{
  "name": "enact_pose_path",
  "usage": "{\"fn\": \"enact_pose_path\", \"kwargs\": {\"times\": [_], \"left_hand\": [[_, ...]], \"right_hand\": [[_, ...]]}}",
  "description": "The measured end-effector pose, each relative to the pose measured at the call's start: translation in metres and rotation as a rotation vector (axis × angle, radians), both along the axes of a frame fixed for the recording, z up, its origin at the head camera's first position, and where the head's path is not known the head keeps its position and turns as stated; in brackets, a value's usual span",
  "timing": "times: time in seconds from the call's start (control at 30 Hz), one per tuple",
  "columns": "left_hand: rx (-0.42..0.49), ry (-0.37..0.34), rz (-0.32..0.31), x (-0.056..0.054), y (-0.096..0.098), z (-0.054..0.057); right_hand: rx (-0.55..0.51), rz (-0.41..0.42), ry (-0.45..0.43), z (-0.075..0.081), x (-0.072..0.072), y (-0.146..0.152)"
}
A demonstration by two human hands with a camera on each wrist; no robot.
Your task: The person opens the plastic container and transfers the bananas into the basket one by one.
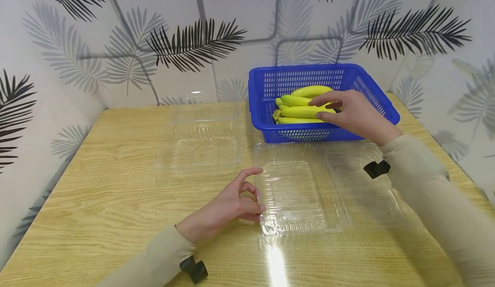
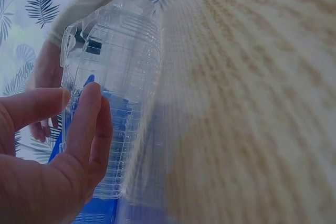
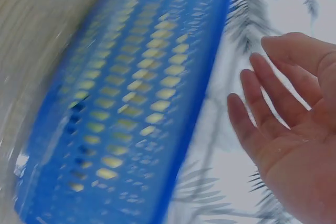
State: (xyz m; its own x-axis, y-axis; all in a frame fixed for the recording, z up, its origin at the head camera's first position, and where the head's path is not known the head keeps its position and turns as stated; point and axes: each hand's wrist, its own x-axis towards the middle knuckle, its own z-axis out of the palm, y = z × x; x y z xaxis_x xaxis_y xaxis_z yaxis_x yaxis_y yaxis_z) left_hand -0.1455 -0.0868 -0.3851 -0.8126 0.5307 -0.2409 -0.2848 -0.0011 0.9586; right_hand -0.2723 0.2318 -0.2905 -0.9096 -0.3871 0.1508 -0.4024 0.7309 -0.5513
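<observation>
A clear plastic clamshell container (image 1: 294, 192) lies opened flat on the table, its lid (image 1: 363, 175) folded out to the right. My left hand (image 1: 228, 201) is at this container's left side, with fingertips touching the rim and wall; the left wrist view shows the fingers loosely bent beside the ribbed wall (image 2: 126, 51). Over the blue basket (image 1: 297, 136) hovers my right hand (image 1: 353, 111), its fingers spread above several yellow bananas (image 1: 305, 111). In the right wrist view the hand (image 3: 299, 124) holds nothing. It partly hides the bananas in the head view.
A second clear clamshell container (image 1: 205, 154) lies opened at the back left, its lid towards the wall. Behind the wooden table (image 1: 116, 201) rises a wall with a leaf pattern (image 1: 193, 42). The basket stands at the table's back right.
</observation>
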Motion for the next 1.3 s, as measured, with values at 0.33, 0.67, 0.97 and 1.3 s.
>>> {"fn": "enact_pose_path", "kwargs": {"times": [0.33, 0.67, 0.97, 1.3], "left_hand": [[-0.015, 0.032, -0.016, -0.002, 0.000, 0.002], [-0.021, 0.066, -0.022, -0.006, 0.004, 0.002], [0.001, 0.055, 0.034, -0.007, 0.006, 0.001], [-0.023, 0.070, 0.080, -0.019, 0.005, 0.003]], "right_hand": [[-0.100, 0.078, 0.121, 0.011, 0.052, -0.021], [-0.153, 0.074, 0.132, 0.004, 0.067, -0.026], [-0.166, 0.109, 0.163, 0.003, 0.064, -0.030], [-0.169, 0.114, 0.154, 0.003, 0.063, -0.035]]}}
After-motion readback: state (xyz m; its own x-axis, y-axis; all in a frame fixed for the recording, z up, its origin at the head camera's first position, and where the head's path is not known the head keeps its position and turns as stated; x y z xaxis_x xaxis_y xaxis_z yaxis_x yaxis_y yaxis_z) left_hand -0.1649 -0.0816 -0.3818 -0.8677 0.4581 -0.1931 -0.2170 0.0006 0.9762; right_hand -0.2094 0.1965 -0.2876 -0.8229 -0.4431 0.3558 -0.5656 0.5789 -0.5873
